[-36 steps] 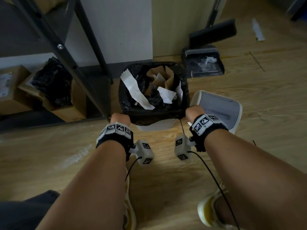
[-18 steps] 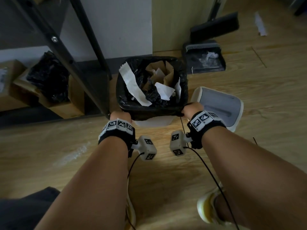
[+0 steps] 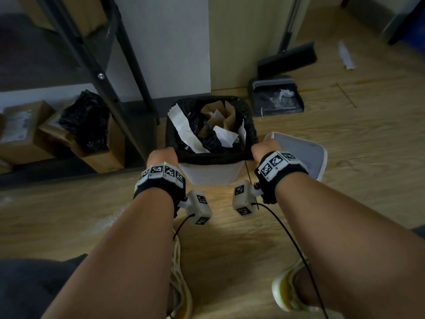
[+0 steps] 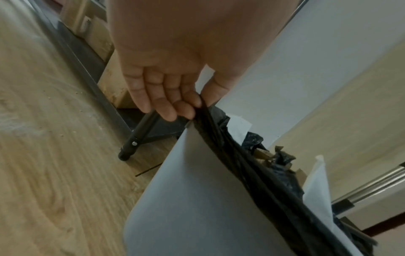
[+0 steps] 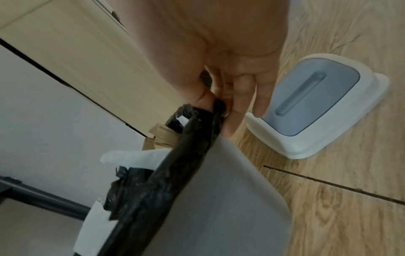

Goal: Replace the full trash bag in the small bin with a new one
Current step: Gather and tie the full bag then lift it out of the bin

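A small white bin (image 3: 210, 174) stands on the wooden floor, lined with a black trash bag (image 3: 212, 155) full of paper scraps and brown cardboard. My left hand (image 3: 161, 156) pinches the bag's rolled edge at the near left corner of the bin (image 4: 192, 199); thumb and fingers (image 4: 175, 107) close on the black plastic (image 4: 221, 143). My right hand (image 3: 264, 148) pinches the bag's edge (image 5: 192, 138) at the near right corner, thumb against fingers (image 5: 234, 110). The bag's edge is bunched up along the near rim.
The bin's white and grey lid (image 3: 303, 155) lies on the floor right of the bin. A dustpan (image 3: 276, 97) and brush (image 3: 287, 58) sit behind. A black shelf frame (image 3: 110, 95) with cardboard boxes (image 3: 23, 132) stands left. My shoes (image 3: 289, 293) are near.
Both hands have slid the bag's edge upward off the near rim, so more of the white bin front shows. The view has shifted slightly.
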The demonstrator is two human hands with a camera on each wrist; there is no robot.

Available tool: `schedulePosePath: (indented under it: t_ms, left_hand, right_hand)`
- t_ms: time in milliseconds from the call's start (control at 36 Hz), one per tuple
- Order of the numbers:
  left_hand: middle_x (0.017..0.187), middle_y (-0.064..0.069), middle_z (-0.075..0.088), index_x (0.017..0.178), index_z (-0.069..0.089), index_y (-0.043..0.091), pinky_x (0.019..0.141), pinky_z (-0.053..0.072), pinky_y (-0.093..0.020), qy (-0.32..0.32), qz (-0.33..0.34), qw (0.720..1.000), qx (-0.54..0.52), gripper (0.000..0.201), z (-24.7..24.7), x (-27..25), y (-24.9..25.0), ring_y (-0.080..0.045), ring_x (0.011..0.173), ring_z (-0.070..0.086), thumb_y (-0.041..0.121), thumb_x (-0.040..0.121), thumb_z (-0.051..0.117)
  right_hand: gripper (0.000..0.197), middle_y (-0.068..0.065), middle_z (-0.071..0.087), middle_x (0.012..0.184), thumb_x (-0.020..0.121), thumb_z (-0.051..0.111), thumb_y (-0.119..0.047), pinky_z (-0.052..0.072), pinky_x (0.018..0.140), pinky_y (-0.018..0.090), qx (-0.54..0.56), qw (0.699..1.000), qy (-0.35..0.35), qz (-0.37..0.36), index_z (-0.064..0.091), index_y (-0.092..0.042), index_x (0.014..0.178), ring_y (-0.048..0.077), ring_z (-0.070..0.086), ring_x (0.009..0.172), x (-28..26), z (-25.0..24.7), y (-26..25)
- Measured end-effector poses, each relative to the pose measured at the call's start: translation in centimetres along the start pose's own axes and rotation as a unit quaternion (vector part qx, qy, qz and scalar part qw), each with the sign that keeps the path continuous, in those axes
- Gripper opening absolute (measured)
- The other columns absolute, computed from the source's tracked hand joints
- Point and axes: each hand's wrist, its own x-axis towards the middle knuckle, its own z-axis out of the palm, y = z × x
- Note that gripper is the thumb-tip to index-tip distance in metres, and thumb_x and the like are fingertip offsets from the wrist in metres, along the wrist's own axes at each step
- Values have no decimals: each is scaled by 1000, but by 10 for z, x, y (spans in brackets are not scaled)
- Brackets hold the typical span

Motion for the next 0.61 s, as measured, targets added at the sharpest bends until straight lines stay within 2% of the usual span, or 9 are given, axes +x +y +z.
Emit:
schedulePosePath:
  t_ms: [28,111,222,306,389,444,500,556,611]
  left_hand:
    - [127,-22,57,125,52,-2,85,47,-39,4,2,1000,-17,31,0,2,-2,-36,115,57,8,99,39]
    - [137,-21,53,134,51,-2,95,47,-37,15,-50,971,-231,41,0,-3,-3,-34,125,53,19,100,40]
    - [128,-22,58,128,56,-3,91,48,-38,27,-32,973,-228,41,0,-10,1,-36,119,57,22,98,42]
    - [85,-18,60,87,61,-2,70,43,-35,60,-19,984,-168,31,-3,-12,9,-36,94,61,23,94,44]
    - [95,-18,66,87,62,-2,78,49,-35,88,60,988,-115,32,0,-8,18,-36,96,62,25,91,45]
    - [88,-15,64,78,58,3,71,46,-32,109,98,983,-113,28,2,-7,23,-33,89,61,25,91,46]
    - [73,-10,56,65,48,8,64,37,-30,121,113,979,-118,31,-1,-9,29,-30,78,57,25,91,47]
    - [72,-8,54,62,45,11,65,36,-29,135,122,976,-121,31,-5,-11,36,-26,74,53,23,90,46]
    - [76,-8,56,64,47,10,66,36,-29,144,134,973,-122,28,-10,-13,40,-25,75,52,23,89,46]
  right_hand:
    - [40,-3,32,66,96,48,-16,37,66,29,2,1000,1,-1,29,-22,61,9,29,54,-1,-3,-1]
    - [39,-3,32,65,95,49,-16,36,74,27,5,1000,5,-12,30,-21,61,9,29,54,-4,-7,-5]
    - [39,-3,34,66,94,49,-16,35,74,27,7,999,18,-26,30,-22,61,8,28,54,-3,-4,-5]
    - [37,3,39,71,95,46,-14,36,74,27,38,998,34,-30,32,-21,61,11,32,55,-6,-3,-7]
    - [35,8,45,65,96,40,-4,37,70,29,45,998,26,-40,43,-6,61,21,42,58,-7,-4,-13]
    - [20,13,61,82,92,44,-3,43,72,30,26,996,30,-84,63,1,86,28,57,74,-9,-7,-20]
    - [31,11,65,114,91,47,-6,49,82,31,24,993,49,-107,65,-8,115,30,62,102,-7,-7,-24]
    - [29,7,63,120,91,48,-9,47,80,28,24,989,58,-137,63,-12,117,27,60,107,-7,-10,-30]
    - [23,4,64,115,91,50,-12,41,74,25,31,983,73,-165,64,-15,110,22,60,99,-8,-14,-36]
